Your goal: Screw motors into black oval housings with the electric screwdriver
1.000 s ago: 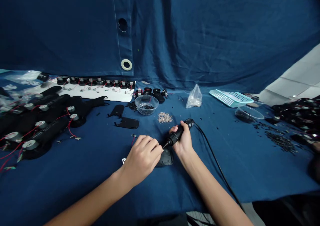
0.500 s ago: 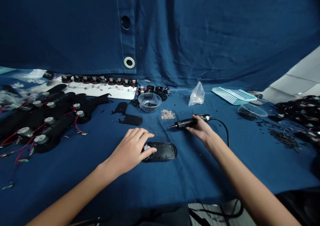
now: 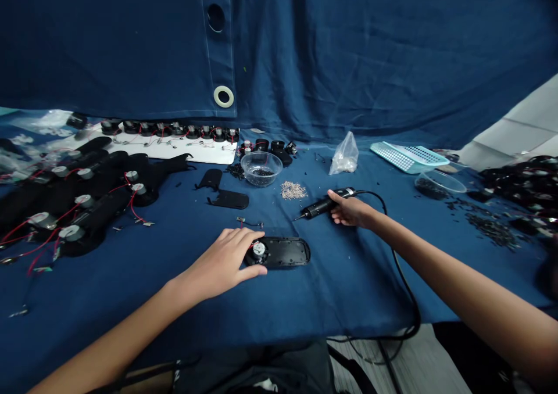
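Observation:
My left hand (image 3: pixel 229 263) spans the left end of a black plastic casing (image 3: pixel 288 251) lying on the cloth, fingers at its far edge and thumb at its near edge. A round silver motor (image 3: pixel 258 249) with red wire sits in that end. Just beyond lies a small circuit board (image 3: pixel 241 219) on a wire. My right hand (image 3: pixel 346 208) is closed around a black electric screwdriver (image 3: pixel 320 207), its bit pointing left and down, apart from the casing. A heap of small screws (image 3: pixel 293 190) lies past the bit.
Two black covers (image 3: pixel 229 199) and a clear bowl (image 3: pixel 261 168) of dark bits are farther back. Several casings with motors (image 3: pixel 85 199) fill the left. A clear bag (image 3: pixel 345 154), turquoise basket (image 3: pixel 407 156) and black parts (image 3: pixel 523 190) lie right. The screwdriver's cable (image 3: pixel 407 283) trails nearby.
My left hand has settled around the casing's end, uncovering the motor and the small circuit board. My right hand has shifted slightly, turning the screwdriver. The view has tilted a little.

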Tool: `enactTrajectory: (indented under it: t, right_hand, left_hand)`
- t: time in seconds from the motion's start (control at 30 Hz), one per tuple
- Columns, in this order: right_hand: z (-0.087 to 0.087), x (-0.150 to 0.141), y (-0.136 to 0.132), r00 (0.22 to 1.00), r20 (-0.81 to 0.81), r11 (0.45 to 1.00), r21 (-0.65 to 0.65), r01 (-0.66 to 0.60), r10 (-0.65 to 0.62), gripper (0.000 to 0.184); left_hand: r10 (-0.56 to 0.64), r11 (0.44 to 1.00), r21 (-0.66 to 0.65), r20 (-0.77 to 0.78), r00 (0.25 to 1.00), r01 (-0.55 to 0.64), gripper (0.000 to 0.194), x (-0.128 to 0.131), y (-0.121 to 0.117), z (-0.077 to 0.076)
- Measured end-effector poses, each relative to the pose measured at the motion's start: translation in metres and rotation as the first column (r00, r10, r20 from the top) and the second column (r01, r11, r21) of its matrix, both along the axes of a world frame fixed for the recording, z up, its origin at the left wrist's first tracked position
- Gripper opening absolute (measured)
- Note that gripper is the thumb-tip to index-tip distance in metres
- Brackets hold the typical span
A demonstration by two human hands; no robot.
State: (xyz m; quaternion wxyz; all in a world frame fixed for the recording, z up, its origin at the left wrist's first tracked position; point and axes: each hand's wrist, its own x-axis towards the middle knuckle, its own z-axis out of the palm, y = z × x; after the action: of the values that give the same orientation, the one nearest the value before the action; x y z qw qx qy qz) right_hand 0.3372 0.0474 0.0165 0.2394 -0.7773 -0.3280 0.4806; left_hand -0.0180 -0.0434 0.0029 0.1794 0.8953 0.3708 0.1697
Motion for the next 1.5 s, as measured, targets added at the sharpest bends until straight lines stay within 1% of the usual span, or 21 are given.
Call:
enactTrajectory:
  t: [0.1,0.2,0.27,0.3,0.33,0.37,0.4,0.43,0.47,0.5,0.53,0.6,0.73,0.83,0.9,1.0,1.1,1.2,1.3,1.43,1.5]
  right_hand:
    - [0.003,0.003,-0.005,0.985,0.141,0.995,0.021,-0.098,0.094,0.05]
    - [0.01,-0.006,-0.018,0.941,0.303,0.979,0.082,-0.186,0.153,0.047]
    - [0.017,-0.025,-0.034,0.883,0.422,0.939,0.169,-0.299,0.205,0.042]
    - [0.019,-0.038,-0.044,0.844,0.478,0.895,0.224,-0.386,0.244,0.04]
    - [0.021,-0.053,-0.055,0.728,0.591,0.748,0.294,-0.595,0.346,0.041]
    - [0.023,-0.068,-0.066,0.59,0.676,0.544,0.321,-0.775,0.442,0.045]
    - [0.023,-0.083,-0.075,0.45,0.747,0.363,0.294,-0.884,0.489,0.055]
    - [0.023,-0.097,-0.083,0.344,0.798,0.242,0.254,-0.936,0.495,0.064]
    - [0.021,-0.109,-0.089,0.268,0.829,0.162,0.215,-0.963,0.492,0.07]
    - [0.02,-0.119,-0.092,0.214,0.853,0.123,0.177,-0.977,0.477,0.073]
    - [0.017,-0.127,-0.093,0.182,0.866,0.106,0.149,-0.983,0.465,0.074]
    - [0.013,-0.135,-0.091,0.156,0.87,0.099,0.124,-0.987,0.468,0.069]
    - [0.007,-0.137,-0.084,0.191,0.829,0.114,0.154,-0.981,0.526,0.06]
    - [0.006,-0.134,-0.084,0.215,0.819,0.139,0.166,-0.976,0.533,0.06]
    - [0.006,-0.134,-0.086,0.21,0.828,0.14,0.16,-0.977,0.52,0.061]
    - [0.008,-0.135,-0.088,0.193,0.858,0.122,0.154,-0.981,0.476,0.063]
    - [0.009,-0.137,-0.088,0.198,0.864,0.121,0.159,-0.98,0.463,0.06]
    - [0.01,-0.138,-0.088,0.21,0.854,0.135,0.165,-0.977,0.476,0.053]
    - [0.01,-0.139,-0.089,0.222,0.842,0.138,0.176,-0.975,0.492,0.049]
    - [0.009,-0.141,-0.089,0.211,0.844,0.116,0.177,-0.977,0.492,0.052]
    - [0.008,-0.144,-0.088,0.192,0.861,0.116,0.156,-0.981,0.47,0.048]
  left_hand:
    - [0.015,1.0,0.024,0.031,0.999,-0.016,0.031,0.0,0.0,0.003]
    - [0.006,0.999,0.052,0.032,0.999,-0.008,0.018,0.002,0.002,0.004]
    - [0.008,0.999,0.052,0.036,0.999,-0.01,0.016,0.004,0.003,0.002]
    - [0.012,0.999,0.047,0.039,0.999,-0.014,0.016,0.005,0.004,0.001]
    - [0.016,0.999,0.043,0.042,0.999,-0.018,0.016,0.005,0.004,0.0]
    - [0.02,0.999,0.041,0.044,0.999,-0.022,0.017,0.006,0.004,-0.001]
    - [0.023,0.999,0.041,0.043,0.999,-0.024,0.02,0.006,0.003,-0.003]
    - [0.023,0.998,0.049,0.039,0.999,-0.025,0.024,0.005,0.003,-0.004]
    - [0.021,0.998,0.065,0.028,0.999,-0.023,0.029,0.004,0.003,-0.005]
    - [0.018,0.996,0.088,0.008,1.0,-0.019,0.035,0.003,0.002,-0.005]
    - [0.011,0.993,0.115,-0.02,1.0,-0.008,0.039,0.001,0.002,-0.006]
    - [-0.001,0.983,0.185,-0.099,0.995,0.02,0.042,-0.003,0.003,-0.005]
    - [0.025,0.94,0.333,-0.274,0.961,0.071,0.041,-0.014,0.007,-0.002]
    - [0.047,0.94,0.332,-0.346,0.937,0.076,0.043,-0.023,0.009,0.0]
    - [0.059,0.946,0.321,-0.333,0.941,0.054,0.043,-0.025,0.008,0.002]
    - [0.076,0.953,0.302,-0.204,0.976,-0.011,0.052,-0.019,0.002,0.009]
    - [0.065,0.975,0.218,-0.085,0.994,-0.045,0.041,-0.003,0.0,0.015]
    - [0.032,0.987,0.159,-0.08,0.996,-0.019,0.026,0.01,0.004,0.016]
    - [0.023,0.991,0.133,-0.085,0.996,-0.011,0.018,0.016,0.008,0.011]
    - [0.034,0.989,0.148,-0.071,0.997,-0.023,0.019,0.014,0.009,0.005]
    - [0.04,0.986,0.163,-0.088,0.995,-0.025,0.019,0.012,0.008,0.004]
